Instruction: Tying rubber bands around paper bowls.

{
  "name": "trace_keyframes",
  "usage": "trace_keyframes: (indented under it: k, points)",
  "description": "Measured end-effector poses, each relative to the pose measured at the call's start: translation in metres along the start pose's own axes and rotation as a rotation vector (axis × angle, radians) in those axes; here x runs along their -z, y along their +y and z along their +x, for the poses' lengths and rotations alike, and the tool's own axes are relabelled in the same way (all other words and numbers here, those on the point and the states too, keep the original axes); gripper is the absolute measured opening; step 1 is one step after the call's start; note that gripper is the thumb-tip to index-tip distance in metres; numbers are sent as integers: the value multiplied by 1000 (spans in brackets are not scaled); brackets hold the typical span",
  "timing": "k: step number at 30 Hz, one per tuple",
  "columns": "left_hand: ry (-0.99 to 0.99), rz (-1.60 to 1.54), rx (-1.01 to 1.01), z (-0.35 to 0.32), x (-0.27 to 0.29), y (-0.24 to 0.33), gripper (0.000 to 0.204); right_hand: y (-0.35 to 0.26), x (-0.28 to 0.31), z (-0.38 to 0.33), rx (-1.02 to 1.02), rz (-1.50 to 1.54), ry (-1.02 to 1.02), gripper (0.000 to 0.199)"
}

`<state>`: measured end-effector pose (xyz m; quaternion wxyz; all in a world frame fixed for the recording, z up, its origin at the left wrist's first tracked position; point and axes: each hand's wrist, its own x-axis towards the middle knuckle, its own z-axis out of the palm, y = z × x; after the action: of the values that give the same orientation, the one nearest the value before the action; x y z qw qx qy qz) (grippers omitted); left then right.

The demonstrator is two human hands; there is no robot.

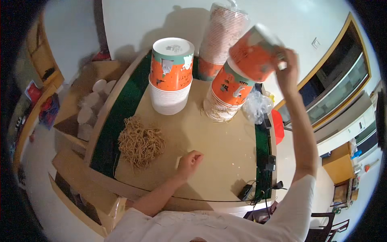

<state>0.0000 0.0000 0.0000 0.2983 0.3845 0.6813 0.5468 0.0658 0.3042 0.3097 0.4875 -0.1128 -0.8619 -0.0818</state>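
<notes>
My right hand (287,68) is raised at the upper right, gripping an orange and green paper bucket (254,52) by its side. That bucket is upside down, tilted and slightly blurred, over the top of the right stack of paper buckets (231,86); whether the two touch I cannot tell. Straw-like strands lie around this stack's foot. Low over the table's middle, my left hand (190,163) is closed, and what its fingers hold, if anything, is hidden. A tangled pile of brown paper cord (141,143) lies to its left.
Another inverted stack of buckets (171,76) stands at centre-left. Behind the right stack rises a tall plastic-wrapped bucket stack (223,36). Clear plastic bags (258,105) and black adapters with cables (246,192) line the table's right side. Cardboard boxes (70,117) sit on the left.
</notes>
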Motion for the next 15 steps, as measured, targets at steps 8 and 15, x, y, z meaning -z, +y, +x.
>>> trace_keyframes:
  k: [8,15]
  points:
    - [54,263,-311,2,-9,3,12,-28,-24,-42,72,-113,-671,53]
    - [230,293,-580,10,-11,-2,9,-40,-24,-43,62,-125,-739,54]
